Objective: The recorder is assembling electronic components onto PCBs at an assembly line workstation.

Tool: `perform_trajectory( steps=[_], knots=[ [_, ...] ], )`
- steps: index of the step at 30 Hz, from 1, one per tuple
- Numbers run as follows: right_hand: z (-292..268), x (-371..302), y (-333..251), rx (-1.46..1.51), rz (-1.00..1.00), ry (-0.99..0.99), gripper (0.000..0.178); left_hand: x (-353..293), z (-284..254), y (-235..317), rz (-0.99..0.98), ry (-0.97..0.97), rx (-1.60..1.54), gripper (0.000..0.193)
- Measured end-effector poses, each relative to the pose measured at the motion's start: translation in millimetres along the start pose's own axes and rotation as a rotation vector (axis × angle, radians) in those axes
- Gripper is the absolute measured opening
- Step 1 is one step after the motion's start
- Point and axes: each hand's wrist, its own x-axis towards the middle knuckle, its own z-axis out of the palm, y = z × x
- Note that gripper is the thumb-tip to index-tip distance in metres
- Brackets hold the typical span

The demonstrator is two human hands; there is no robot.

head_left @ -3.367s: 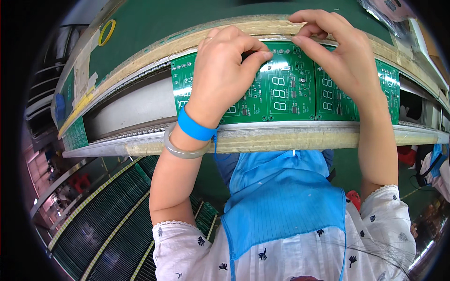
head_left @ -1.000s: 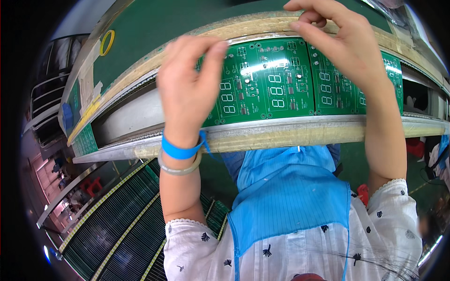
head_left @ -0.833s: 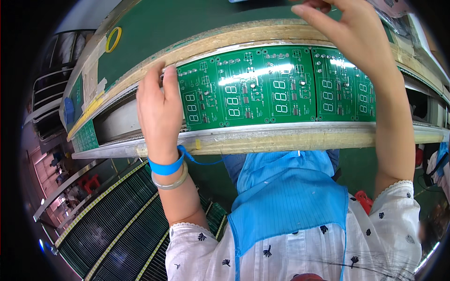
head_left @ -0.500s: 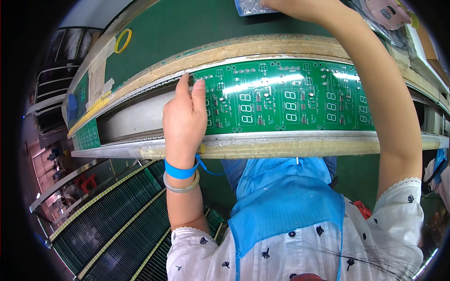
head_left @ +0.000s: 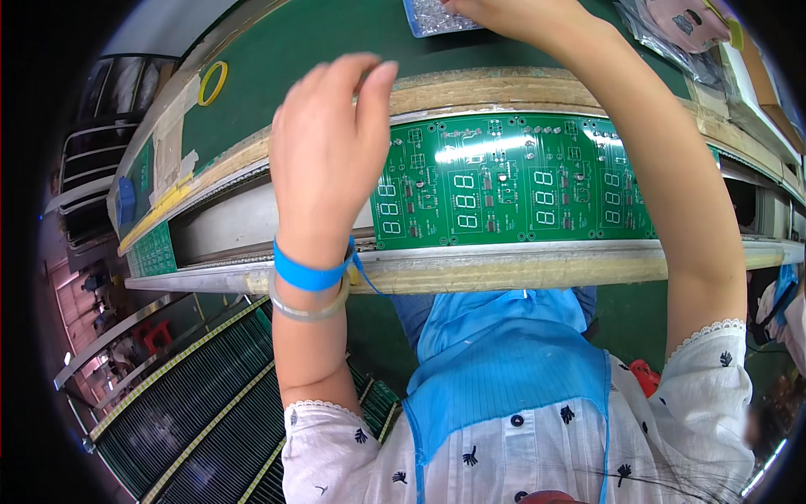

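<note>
Head view: left hand [head_left: 323, 160] (fingers loosely open, empty) above green circuit board [head_left: 512, 185]; right-hand fingers unclear.

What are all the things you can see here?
Circuit board: one, green with white digit outlines, lying on the rails in the middle.
Rail: one, pale, along the board's near edge.
Belt: one, green, beyond the board.
Tape ring: one, yellow, on the belt at the left.
Parts tray: one, clear, top edge, under the right hand.
Bags: a few, clear plastic, top right.
Racks: several, dark green, bottom left.
Apron: one, blue, over a white patterned shirt.
Wristband: one, blue, on the left wrist, beside a pale bangle.
Left hand: raised over the board's left end, empty.
Right hand: at the tray, mostly cut off.
</note>
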Motion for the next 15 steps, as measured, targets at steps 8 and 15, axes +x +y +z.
perform_trajectory(
  steps=[8, 15],
  knots=[
    [-17, -14, 5, 0.458, 0.258, 0.225, 0.014, 84, 52, 4, 0.279, 0.019, 0.1, 0.013],
    [-34, -58, 8, 0.989, 0.434, 0.244, 0.009, 96, 61, 19, 0.196, -0.129, -0.062, 0.014]
  ],
)
